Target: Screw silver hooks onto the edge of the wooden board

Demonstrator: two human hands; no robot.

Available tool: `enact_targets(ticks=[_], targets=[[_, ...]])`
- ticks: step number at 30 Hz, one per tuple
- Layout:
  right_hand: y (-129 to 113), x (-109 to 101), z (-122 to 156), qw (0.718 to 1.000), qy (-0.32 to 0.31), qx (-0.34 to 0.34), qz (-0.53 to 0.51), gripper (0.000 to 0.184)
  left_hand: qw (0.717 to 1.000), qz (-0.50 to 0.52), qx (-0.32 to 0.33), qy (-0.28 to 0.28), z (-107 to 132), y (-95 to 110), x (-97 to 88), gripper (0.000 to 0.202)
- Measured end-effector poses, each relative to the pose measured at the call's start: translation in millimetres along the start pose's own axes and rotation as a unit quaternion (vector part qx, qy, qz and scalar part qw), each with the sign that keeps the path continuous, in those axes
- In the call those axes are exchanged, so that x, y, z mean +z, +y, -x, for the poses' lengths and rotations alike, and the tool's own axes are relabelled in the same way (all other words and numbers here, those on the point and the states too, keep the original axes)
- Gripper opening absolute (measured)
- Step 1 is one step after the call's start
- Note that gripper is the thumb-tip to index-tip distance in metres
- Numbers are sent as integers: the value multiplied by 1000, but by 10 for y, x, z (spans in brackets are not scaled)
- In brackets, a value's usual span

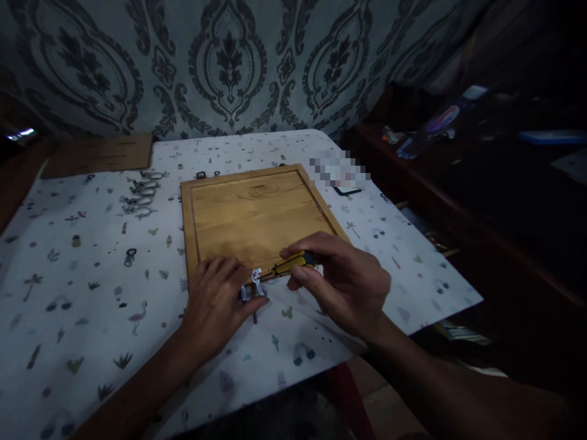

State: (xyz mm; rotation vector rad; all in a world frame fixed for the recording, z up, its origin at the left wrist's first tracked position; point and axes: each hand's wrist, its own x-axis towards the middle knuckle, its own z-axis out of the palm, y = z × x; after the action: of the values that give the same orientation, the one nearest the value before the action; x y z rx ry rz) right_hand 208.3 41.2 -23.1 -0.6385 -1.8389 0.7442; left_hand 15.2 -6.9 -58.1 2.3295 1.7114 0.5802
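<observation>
A wooden board (250, 214) with a raised rim lies flat on the patterned tablecloth (82, 287). At its near edge my left hand (215, 305) presses a small metal bracket (254, 287) against the wood, fingers curled round it. My right hand (342, 284) grips a yellow-and-black screwdriver (293, 263), whose tip points left into the bracket.
Several more metal brackets (142, 195) lie in a row at the far left of the cloth. A brown cardboard sheet (98, 154) rests at the back left. A small black ring (130, 255) sits left of the board. A dark cabinet (481, 201) with a bottle (431, 128) stands to the right.
</observation>
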Motion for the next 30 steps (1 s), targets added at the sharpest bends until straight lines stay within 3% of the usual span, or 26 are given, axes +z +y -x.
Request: enact_targets(ticks=[17,30], targets=[[30,8,-4,1000,1,-3,3,31,1000,0,10,4,0,-17,9,34],[-37,-44,-16,995,-59,-75,13,27,1000,9,5,-4,1,-6,-6,33]])
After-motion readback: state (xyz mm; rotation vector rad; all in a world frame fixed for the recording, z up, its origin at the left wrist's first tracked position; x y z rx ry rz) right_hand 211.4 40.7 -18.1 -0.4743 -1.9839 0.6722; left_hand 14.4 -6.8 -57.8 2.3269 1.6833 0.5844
